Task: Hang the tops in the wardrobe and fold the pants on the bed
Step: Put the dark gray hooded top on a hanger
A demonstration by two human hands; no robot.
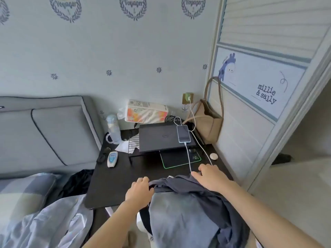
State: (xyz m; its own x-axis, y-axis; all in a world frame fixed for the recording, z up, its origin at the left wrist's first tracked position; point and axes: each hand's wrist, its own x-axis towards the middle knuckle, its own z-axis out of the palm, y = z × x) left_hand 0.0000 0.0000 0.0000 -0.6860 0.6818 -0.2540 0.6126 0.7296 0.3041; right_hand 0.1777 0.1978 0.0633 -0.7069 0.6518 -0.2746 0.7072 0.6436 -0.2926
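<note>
A pile of clothes hangs over the near edge of a black desk point(114, 185): a dark navy garment point(211, 199) on top and a light grey-blue garment point(179, 217) beneath it. My left hand point(139, 190) curls its fingers round the left edge of the navy garment. My right hand point(210, 178) lies on the navy garment's right side with fingers spread and fairly straight. The wardrobe's sliding door point(250, 97) stands at the right, with a dark opening point(304, 126) beyond it. The bed point(35, 221) with a pale crumpled sheet is at the lower left.
On the desk sit a closed laptop point(161, 138) on a stand, a phone point(183, 134) on a white cable, a mouse pad point(179, 158), a water bottle point(113, 129), a tissue pack point(145, 111) and a tan bag point(207, 122). A dark cloth point(78, 181) lies between bed and desk.
</note>
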